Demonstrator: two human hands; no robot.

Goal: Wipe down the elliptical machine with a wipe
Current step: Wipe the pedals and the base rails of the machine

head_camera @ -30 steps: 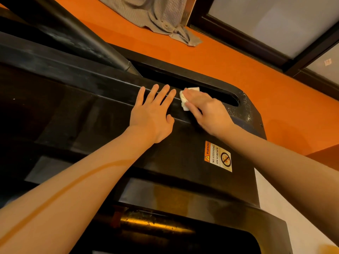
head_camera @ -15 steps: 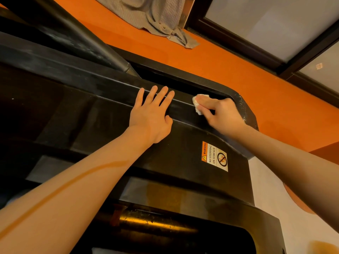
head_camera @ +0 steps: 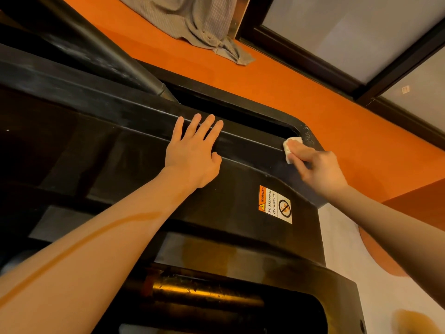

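I read the job as partway done: the wipe [head_camera: 291, 147] sits at the rounded far-right corner of the elliptical machine [head_camera: 228, 189], where white specks remain just beyond it. My right hand [head_camera: 320, 169] pinches the wipe; my left hand [head_camera: 192, 153] lies flat, fingers spread. The housing's long axis runs left to right; lower panels look untouched.

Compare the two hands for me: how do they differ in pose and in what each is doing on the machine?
The left hand lies flat with fingers straight and spread, holding nothing; the right hand has fingers curled, pressing a white wipe. The left hand rests midway along the raised ridge; the right hand is at the rounded corner by the slot. Both touch the black cover.
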